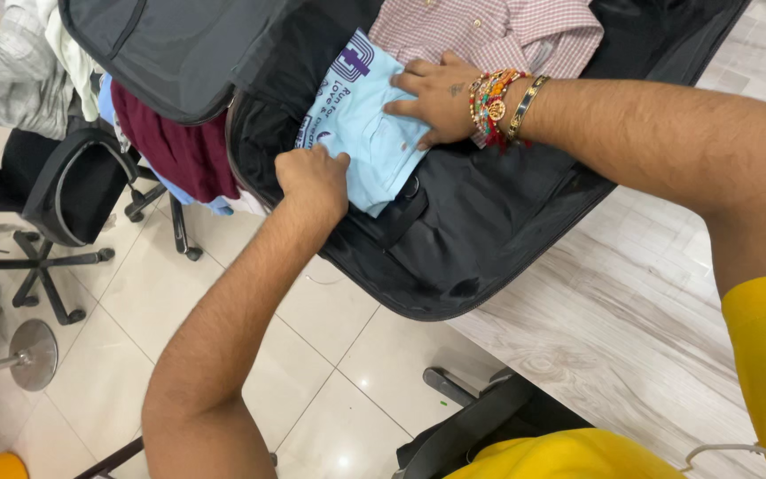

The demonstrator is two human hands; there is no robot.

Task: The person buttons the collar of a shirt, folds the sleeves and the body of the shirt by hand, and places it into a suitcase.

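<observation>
A: Status on our hands?

B: Left hand (312, 180) is closed into a fist, pinching the near edge of the folded light-blue shirt (361, 120). Right hand (434, 96) lies flat on top of the same shirt, fingers spread, pressing down. Bracelets (498, 105) on that wrist.

A: Where's the shirt?

B: Inside the open black suitcase (454, 231), upper-middle of the frame. It has a purple print at its 11 o'clock corner.

A: Anything next to it?

B: A folded red-and-white checked shirt (498, 31) at 1 o'clock from the blue one, touching it, also inside the case. We can't tell whether they overlap under our hand.

A: And the case itself?

B: It sits on the pale wood-grain counter (631, 310), its near corner hanging over the edge above the tiled floor (223, 266). The lid (161, 53) stands open at 10 o'clock.

A: Outside the case?

B: Maroon cloth (179, 146) over a light-blue piece at 9 o'clock, just beside the lid. Black office chair (64, 191) further left.
</observation>
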